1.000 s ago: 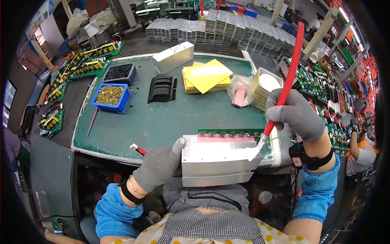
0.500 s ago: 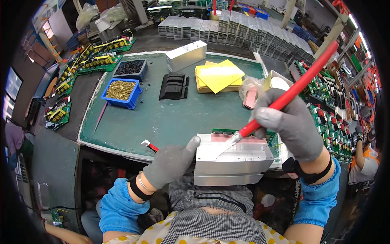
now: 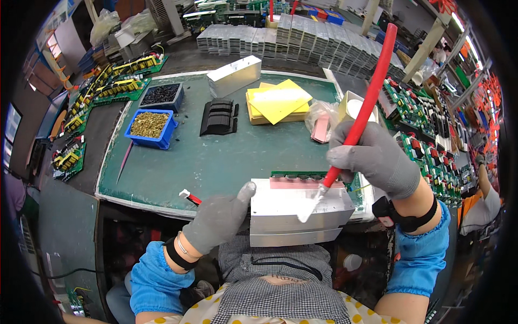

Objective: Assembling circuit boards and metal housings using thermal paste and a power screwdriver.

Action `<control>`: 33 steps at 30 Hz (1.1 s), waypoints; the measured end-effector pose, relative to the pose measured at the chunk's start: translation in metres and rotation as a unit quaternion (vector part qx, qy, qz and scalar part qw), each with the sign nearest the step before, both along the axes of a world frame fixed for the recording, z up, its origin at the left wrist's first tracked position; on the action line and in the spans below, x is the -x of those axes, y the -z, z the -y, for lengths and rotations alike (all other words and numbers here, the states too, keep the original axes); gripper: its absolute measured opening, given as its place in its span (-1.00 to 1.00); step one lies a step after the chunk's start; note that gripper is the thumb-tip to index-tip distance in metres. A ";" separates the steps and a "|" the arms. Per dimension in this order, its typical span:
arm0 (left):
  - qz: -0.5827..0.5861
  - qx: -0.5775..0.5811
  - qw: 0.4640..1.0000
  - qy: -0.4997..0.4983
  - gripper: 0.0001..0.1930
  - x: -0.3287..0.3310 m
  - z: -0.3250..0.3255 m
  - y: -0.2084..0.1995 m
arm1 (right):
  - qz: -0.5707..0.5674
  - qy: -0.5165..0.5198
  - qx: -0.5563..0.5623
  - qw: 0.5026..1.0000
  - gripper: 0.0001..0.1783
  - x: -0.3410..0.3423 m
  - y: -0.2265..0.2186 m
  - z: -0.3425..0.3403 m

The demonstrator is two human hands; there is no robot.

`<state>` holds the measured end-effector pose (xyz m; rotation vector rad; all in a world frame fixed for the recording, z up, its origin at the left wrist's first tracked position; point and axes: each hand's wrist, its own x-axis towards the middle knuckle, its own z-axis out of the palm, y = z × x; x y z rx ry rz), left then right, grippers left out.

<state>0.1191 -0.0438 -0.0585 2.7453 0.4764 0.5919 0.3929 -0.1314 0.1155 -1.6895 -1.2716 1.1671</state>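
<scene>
A silver aluminium housing [image 3: 275,208] lies at the table's near edge, in front of my body. Along its far side run a pink pad strip [image 3: 288,184] and a green circuit board [image 3: 280,174]. My left hand [image 3: 216,222], in a grey glove, grips the housing's left end, thumb up against the edge; its other fingers are mostly hidden. Gloved too, my right hand [image 3: 380,159] is closed around a long red-handled brush [image 3: 368,102]. The brush's whitish tip points down over the housing's top face; whether it touches the metal I cannot tell.
Blue bins of brass-coloured parts [image 3: 171,129] and black parts [image 3: 178,98] stand at left. Black strips [image 3: 218,117], yellow sheets [image 3: 280,100], another aluminium housing [image 3: 234,76] and a white tub [image 3: 353,108] sit farther back. A red-wired connector [image 3: 190,197] lies beside my left hand.
My right hand has swung the brush more upright, and its tip has moved right across the housing's face. The left hand stays at the housing's left end. The whole view has shifted slightly.
</scene>
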 end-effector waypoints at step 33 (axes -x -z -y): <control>-0.016 0.009 1.000 -0.008 -0.31 -0.003 -0.001 0.002 | 0.028 -0.036 -0.053 0.998 -0.67 0.017 0.017 -0.021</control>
